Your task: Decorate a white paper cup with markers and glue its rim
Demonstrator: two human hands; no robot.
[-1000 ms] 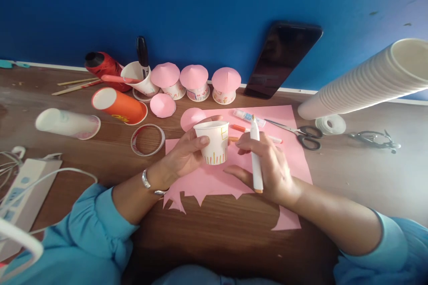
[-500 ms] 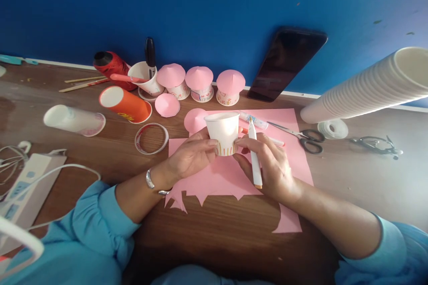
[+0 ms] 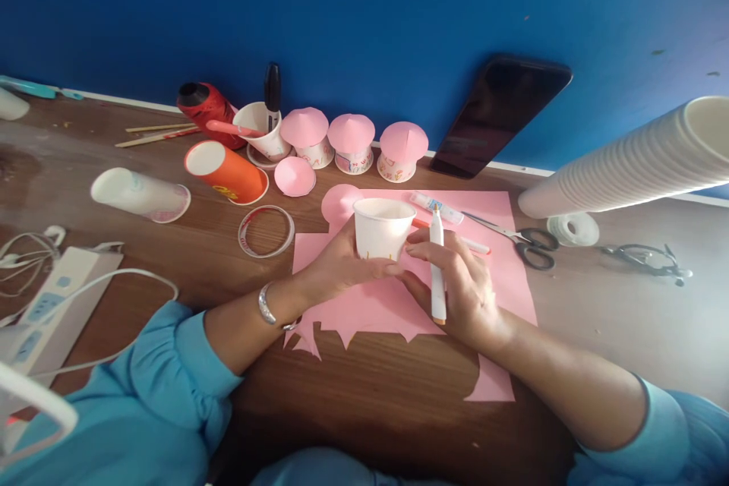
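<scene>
My left hand [image 3: 347, 262] is closed around a white paper cup [image 3: 383, 229], held upright with a few short yellow marks near its base. In my right hand [image 3: 464, 281] is a white marker [image 3: 437, 266], its orange-brown tip pointing up and away from me. The right fingertips are close to the cup's lower right side; whether they touch it I cannot tell. Under both hands lies a pink paper sheet [image 3: 392, 304] with a jagged near edge. A pink paper disc [image 3: 340, 205] rests behind the cup, partly hidden.
Three small cups with pink cone tops [image 3: 351, 135] stand along the blue wall. A phone [image 3: 501, 114] leans there. Scissors [image 3: 534, 243], a glue tube [image 3: 437, 207] and a tall cup stack [image 3: 626, 163] are right; an orange cup [image 3: 239, 176] and a power strip [image 3: 60, 304] are left.
The cup has been turned and tipped slightly, so fewer coloured strokes show. My left thumb has moved across under its base. The view has shifted a little left.
</scene>
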